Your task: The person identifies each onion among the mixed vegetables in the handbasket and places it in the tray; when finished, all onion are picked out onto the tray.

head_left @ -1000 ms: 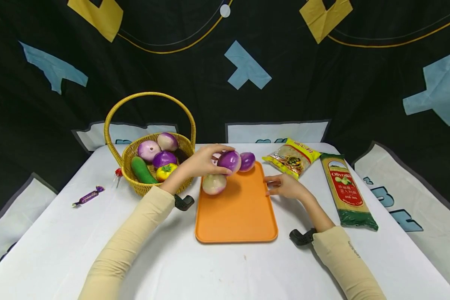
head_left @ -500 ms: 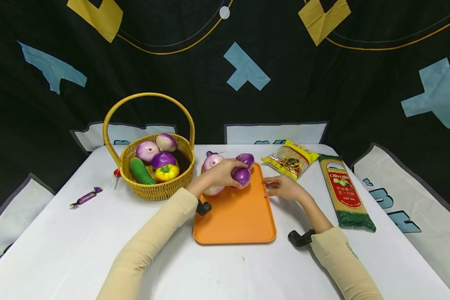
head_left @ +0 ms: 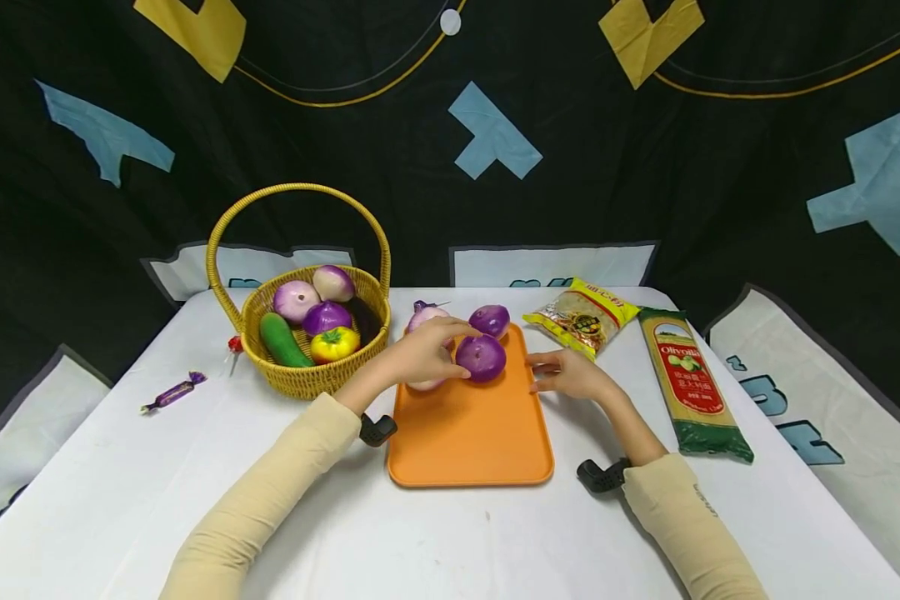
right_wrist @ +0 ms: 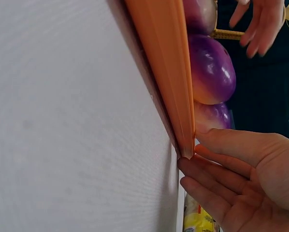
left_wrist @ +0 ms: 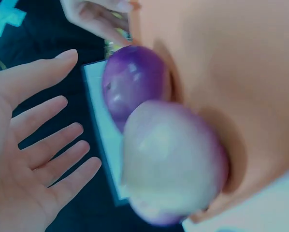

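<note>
left hand [head_left: 418, 360] grip released, fingers straight beside purple onion [head_left: 482, 358] | onion on tray [head_left: 472, 433], 12 o'clock end | pale onion [head_left: 426, 317] half hidden behind hand | right hand [head_left: 570, 375] flat, fingertips at tray's 3 o'clock rim | contact unclear

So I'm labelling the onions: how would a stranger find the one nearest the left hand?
Find the orange tray mid-table. At its far end lie four onions; it is the dark purple onion closest to the person, just right of the left hand, all purple, unlike the pale ones.
</note>
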### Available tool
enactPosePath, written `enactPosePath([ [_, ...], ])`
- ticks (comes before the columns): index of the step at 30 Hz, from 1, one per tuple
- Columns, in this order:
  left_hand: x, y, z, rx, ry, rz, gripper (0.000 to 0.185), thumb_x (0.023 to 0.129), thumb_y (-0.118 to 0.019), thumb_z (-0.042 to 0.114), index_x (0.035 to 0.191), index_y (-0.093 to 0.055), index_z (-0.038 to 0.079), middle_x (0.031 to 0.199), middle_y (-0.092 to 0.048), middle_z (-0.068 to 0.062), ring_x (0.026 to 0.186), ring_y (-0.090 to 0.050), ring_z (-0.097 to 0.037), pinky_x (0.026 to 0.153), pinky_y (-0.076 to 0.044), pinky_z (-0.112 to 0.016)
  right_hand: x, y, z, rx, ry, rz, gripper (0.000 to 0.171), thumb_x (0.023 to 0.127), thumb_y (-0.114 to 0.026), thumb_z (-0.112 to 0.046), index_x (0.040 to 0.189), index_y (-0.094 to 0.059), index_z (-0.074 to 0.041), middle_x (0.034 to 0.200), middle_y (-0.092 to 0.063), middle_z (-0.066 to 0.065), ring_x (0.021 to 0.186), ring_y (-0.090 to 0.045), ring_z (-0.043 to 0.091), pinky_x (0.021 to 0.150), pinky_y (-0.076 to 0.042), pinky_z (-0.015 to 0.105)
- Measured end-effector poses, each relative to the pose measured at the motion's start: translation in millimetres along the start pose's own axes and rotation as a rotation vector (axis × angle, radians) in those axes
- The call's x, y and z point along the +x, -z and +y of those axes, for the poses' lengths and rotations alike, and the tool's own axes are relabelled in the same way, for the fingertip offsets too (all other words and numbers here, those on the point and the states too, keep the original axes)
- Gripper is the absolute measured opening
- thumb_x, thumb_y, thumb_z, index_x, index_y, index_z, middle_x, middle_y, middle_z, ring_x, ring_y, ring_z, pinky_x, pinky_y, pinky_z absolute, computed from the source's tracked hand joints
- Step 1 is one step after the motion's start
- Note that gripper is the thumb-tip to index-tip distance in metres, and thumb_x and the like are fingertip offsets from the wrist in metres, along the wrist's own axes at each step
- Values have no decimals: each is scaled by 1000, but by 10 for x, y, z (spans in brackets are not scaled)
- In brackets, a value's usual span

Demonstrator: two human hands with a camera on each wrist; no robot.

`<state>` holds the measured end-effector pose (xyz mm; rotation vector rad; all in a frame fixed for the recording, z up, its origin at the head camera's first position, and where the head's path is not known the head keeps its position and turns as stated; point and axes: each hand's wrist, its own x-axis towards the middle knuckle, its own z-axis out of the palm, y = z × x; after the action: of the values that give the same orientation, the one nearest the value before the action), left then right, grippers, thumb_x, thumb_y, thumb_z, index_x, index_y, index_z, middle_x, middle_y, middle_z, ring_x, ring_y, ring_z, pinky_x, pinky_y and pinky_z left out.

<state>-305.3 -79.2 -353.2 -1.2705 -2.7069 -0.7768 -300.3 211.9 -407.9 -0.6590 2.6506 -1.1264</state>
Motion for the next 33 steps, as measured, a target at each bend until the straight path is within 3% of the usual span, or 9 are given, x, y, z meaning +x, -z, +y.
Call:
enactPosePath([
  [4, -177, 242, -16, -34, -5, 50, 49, 80, -80, 19, 124, -63, 5, 127, -61, -12, 122, -50, -29, 107, -36, -42, -14, 20, 2, -9, 6, 2, 52, 86, -71, -7, 132, -52, 10, 131, -55, 24, 115, -58, 37, 97, -47, 44],
  [6, -253, 394, -51, -5, 21, 68, 48, 82, -78, 21, 125, -63, 6, 127, -60, -12, 123, -50, -29, 108, -36, -43, -13, 32, 12, -11, 5, 2, 53, 87, -72, -8, 132, -51, 10, 131, -55, 24, 115, -58, 37, 96, -47, 43],
  [13, -383, 975, -292, 69, 212, 93, 51, 85, -75, 22, 132, -58, 9, 129, -56, -15, 114, -52, -32, 101, -41, -49, -3, 67, 19, -15, -5, 2, 53, 87, -72, -9, 132, -51, 9, 132, -55, 23, 115, -58, 36, 97, -47, 43],
  [16, -362, 1179, -442, 61, 302, 94, 52, 86, -74, 23, 133, -57, 8, 124, -57, -18, 107, -53, -34, 96, -44, -51, -2, 66, 17, -20, 4, 0, 53, 87, -72, -9, 132, -51, 9, 132, -55, 23, 116, -58, 36, 97, -47, 43],
  [19, -307, 1329, -597, 65, 376, 82, 52, 88, -72, 24, 134, -55, 7, 127, -55, -21, 112, -52, -37, 97, -44, -53, -3, 61, 17, -21, 2, 1, 53, 87, -71, -8, 132, -52, 9, 132, -55, 23, 116, -58, 36, 97, -47, 43],
  [24, -232, 1426, -882, 107, 455, 74, 50, 89, -69, 21, 132, -54, 1, 135, -48, -28, 123, -44, -45, 102, -37, -58, 6, 46, 17, -6, 0, 2, 53, 86, -72, -7, 132, -52, 9, 132, -55, 22, 116, -58, 36, 97, -47, 43],
  [33, -202, 1305, -1383, 120, 626, 66, 56, 90, -67, 18, 137, -45, -4, 139, -39, -32, 129, -35, -47, 106, -31, -59, 16, 24, 36, 4, -2, -13, 54, 87, -72, -9, 133, -51, 9, 133, -54, 23, 117, -57, 36, 98, -46, 43],
])
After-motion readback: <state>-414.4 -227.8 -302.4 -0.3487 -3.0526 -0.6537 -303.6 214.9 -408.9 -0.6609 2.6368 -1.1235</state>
